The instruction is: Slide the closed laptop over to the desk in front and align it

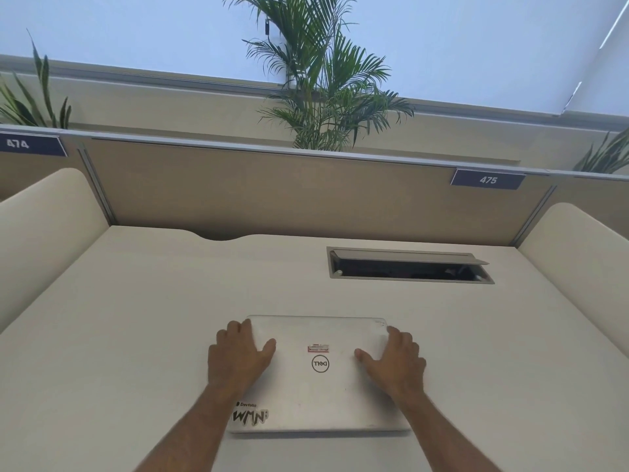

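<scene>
A closed silver laptop (320, 390) with a round logo and several stickers lies flat on the cream desk (153, 318), near its front middle. My left hand (238, 356) grips the laptop's left edge close to the far corner, thumb on the lid. On the opposite side, my right hand (394, 361) holds the right edge the same way, thumb resting on top. The laptop's long sides run roughly parallel to the desk's front.
An open cable hatch (410, 267) is set into the desk at the back right. A tan partition (272, 195) with a "475" label (487, 179) closes the back; curved cream dividers (44, 229) stand at both sides. Palm plants (323, 97) rise behind the partition.
</scene>
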A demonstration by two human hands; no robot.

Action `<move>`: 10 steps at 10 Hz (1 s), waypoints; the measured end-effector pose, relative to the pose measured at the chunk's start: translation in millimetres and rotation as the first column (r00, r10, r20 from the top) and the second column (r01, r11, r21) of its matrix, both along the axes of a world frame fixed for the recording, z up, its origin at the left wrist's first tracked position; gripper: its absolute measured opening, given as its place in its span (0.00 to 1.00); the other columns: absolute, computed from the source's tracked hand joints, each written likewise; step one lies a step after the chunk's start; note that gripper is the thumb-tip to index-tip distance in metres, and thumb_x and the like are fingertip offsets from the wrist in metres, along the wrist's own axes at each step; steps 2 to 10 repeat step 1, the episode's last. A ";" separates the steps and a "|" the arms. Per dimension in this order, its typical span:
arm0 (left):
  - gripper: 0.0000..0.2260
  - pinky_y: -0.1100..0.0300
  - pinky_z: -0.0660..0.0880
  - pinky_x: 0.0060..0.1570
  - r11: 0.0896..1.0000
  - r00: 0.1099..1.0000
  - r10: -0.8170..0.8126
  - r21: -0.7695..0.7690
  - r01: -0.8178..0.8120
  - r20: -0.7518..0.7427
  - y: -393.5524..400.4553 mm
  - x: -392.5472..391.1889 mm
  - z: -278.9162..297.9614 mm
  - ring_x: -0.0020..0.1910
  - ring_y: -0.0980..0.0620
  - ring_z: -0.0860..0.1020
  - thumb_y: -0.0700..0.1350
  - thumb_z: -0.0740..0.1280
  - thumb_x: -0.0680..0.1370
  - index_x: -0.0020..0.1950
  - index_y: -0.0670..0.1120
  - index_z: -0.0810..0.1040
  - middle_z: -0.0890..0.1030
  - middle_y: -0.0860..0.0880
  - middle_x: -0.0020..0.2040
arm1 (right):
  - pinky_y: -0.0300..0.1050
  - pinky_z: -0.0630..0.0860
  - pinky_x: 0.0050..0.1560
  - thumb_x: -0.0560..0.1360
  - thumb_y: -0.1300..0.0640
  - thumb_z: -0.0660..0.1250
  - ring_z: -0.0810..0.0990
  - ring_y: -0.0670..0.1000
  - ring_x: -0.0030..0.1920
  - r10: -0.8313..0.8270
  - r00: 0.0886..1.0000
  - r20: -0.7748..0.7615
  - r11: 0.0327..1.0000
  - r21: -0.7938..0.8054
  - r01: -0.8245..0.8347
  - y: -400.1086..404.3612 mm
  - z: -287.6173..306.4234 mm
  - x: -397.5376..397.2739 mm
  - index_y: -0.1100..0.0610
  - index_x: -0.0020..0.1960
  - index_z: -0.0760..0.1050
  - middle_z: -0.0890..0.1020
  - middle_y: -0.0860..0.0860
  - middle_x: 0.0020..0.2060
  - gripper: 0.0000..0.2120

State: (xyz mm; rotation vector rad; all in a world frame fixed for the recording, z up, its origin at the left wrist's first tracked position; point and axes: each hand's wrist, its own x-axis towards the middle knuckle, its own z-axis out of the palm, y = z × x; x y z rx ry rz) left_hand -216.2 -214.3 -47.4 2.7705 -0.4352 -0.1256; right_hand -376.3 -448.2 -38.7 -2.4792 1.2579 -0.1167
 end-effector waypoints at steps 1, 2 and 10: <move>0.33 0.50 0.68 0.66 0.987 0.978 -0.156 -0.009 0.159 0.139 -8.1 -10.5 0.7 0.68 0.45 0.70 0.64 0.59 0.74 0.73 0.45 0.69 0.73 0.47 0.70 | 0.52 0.64 0.75 0.73 0.34 0.68 0.65 0.55 0.76 0.175 0.976 0.128 0.983 -0.078 -0.166 9.3 -5.6 8.9 0.56 0.78 0.63 0.68 0.54 0.75 0.42; 0.33 0.50 0.68 0.66 0.987 0.978 -0.156 -0.009 0.159 0.139 -8.1 -10.5 0.7 0.68 0.45 0.70 0.64 0.59 0.74 0.73 0.45 0.69 0.73 0.47 0.70 | 0.52 0.64 0.75 0.73 0.34 0.68 0.65 0.55 0.76 0.175 0.976 0.128 0.983 -0.078 -0.166 9.3 -5.6 8.9 0.56 0.78 0.63 0.68 0.54 0.75 0.42; 0.33 0.50 0.68 0.66 0.987 0.978 -0.156 -0.009 0.159 0.139 -8.1 -10.5 0.7 0.68 0.45 0.70 0.64 0.59 0.74 0.73 0.45 0.69 0.73 0.47 0.70 | 0.52 0.64 0.75 0.73 0.34 0.68 0.65 0.55 0.76 0.175 0.976 0.128 0.983 -0.078 -0.166 9.3 -5.6 8.9 0.56 0.78 0.63 0.68 0.54 0.75 0.42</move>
